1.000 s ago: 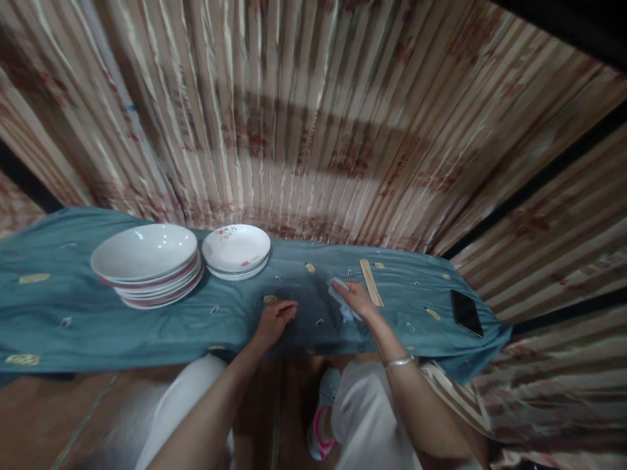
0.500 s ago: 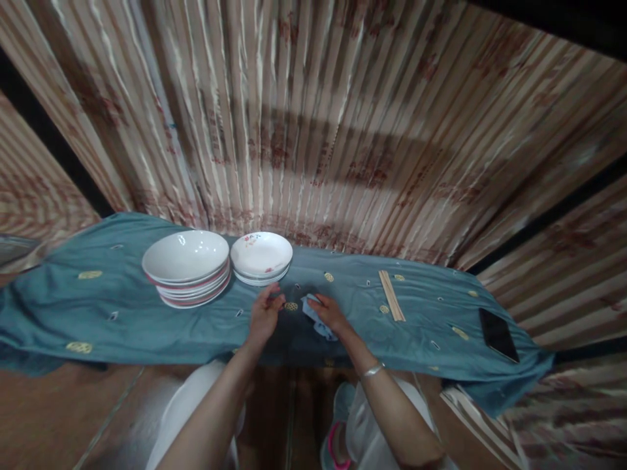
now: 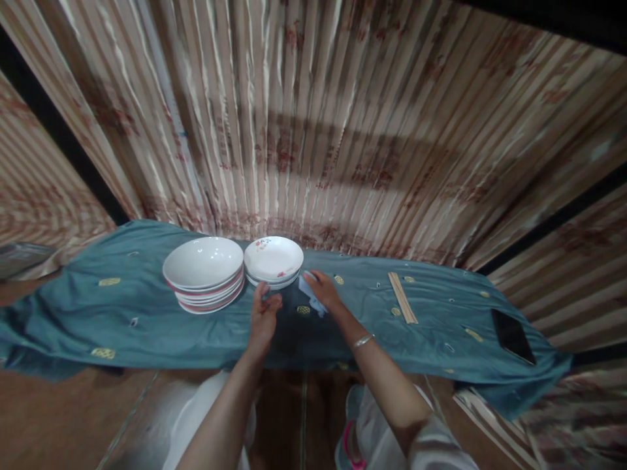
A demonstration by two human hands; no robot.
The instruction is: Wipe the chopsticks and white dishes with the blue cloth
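The hands (image 3: pixel 263 320) and cloth (image 3: pixel 312 300) have neared the floral plates (image 3: pixel 273 258).

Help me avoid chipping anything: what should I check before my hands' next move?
1. Cloth gripped: ok, in the right hand.
2. Left hand open: ok, thumb and fingers apart.
3. Left fingers touching the small plates: cannot tell; they overlap the stack's front edge in this view.
4. Small plates stacked evenly: ok, they look level.
5. Gap between small plates and large bowls: cannot tell; the rims nearly meet in view.
6. Sticks and phone away from both hands: ok, they lie farther right.
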